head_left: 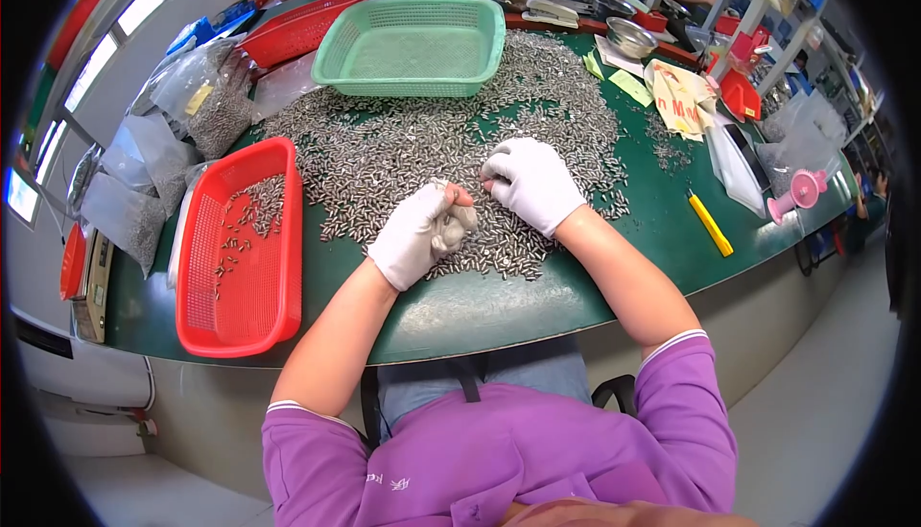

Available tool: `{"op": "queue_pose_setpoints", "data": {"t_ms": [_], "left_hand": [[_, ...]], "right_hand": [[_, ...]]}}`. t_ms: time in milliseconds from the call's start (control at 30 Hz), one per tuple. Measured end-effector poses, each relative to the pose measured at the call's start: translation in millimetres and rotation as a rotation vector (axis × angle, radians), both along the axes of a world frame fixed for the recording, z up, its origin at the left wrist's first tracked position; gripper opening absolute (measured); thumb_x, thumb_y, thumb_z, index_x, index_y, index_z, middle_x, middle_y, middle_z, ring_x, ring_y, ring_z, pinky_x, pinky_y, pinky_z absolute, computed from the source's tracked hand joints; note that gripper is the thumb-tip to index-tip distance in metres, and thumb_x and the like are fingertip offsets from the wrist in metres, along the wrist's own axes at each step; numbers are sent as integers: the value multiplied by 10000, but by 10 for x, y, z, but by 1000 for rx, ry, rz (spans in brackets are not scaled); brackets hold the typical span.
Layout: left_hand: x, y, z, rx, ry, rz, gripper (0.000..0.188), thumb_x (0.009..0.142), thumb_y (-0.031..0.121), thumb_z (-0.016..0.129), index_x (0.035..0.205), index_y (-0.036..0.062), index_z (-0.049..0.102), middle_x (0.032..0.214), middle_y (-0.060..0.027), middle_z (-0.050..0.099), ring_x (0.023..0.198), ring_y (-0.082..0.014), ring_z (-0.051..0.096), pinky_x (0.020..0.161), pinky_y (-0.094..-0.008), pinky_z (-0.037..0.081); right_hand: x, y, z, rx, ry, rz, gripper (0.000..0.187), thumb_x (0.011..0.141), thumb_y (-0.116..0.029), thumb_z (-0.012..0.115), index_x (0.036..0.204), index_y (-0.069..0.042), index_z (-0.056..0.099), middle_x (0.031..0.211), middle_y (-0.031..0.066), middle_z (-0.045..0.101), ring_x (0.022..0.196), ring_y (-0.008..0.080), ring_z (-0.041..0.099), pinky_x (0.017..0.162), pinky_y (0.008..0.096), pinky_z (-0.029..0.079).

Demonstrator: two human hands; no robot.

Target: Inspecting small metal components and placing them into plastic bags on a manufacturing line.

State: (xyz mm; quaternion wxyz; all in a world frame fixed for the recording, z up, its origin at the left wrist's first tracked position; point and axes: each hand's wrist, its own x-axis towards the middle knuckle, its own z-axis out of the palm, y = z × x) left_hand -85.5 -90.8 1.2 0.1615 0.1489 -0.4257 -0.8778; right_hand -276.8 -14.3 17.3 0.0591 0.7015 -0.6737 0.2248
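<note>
A wide spread of small silvery metal pins (384,158) covers the middle of the green table. Over its near part, my left hand (420,232) in a white glove is closed, palm turned inward, with the thumb and a fingertip bare. Whatever it holds is hidden by the curled fingers. My right hand (534,182), also gloved, bends its fingers down at the pins, the tips pressed together. I cannot make out what lies between them. To the left stands a red perforated basket (291,278) with some pins scattered on its bottom.
A green basket (413,86) sits at the far side of the pins, before another red basket (278,43). Bags of parts (129,220) line the left. On the right lie a yellow cutter (710,225), a phone (746,155) and a pink stand (798,194). Other people work farther back.
</note>
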Motion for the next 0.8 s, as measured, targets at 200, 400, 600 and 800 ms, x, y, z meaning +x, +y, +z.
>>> {"op": "queue_pose_setpoints", "data": {"t_ms": [200,400,600,800], "left_hand": [[-25,69,127,7,-37,22,194,916,219,562,1024,62,524,811,-15,561,549,-40,417,525,-163,368],[-10,27,42,-117,-90,3,168,907,187,568,1014,68,516,813,6,557,568,-28,434,500,-152,373],[-33,45,49,-86,-111,87,138,927,194,536,980,69,517,791,-18,568,545,-43,421,479,-164,354],[-15,25,22,-38,-77,51,194,951,248,489,975,58,522,797,-39,573,542,-68,426,470,-194,345]], "right_hand": [[117,54,129,-336,-209,255,106,719,-144,680,812,-106,643,865,56,619,829,271,589,735,379,482],[202,54,198,-301,-147,395,124,722,-143,673,836,-98,657,895,62,633,854,270,603,745,367,494],[30,30,-2,-317,-103,109,156,743,-194,653,867,-102,680,919,75,640,901,276,599,799,390,485],[-14,-33,-40,40,29,-14,160,710,-233,682,827,-125,699,923,67,647,898,267,603,792,377,490]]}}
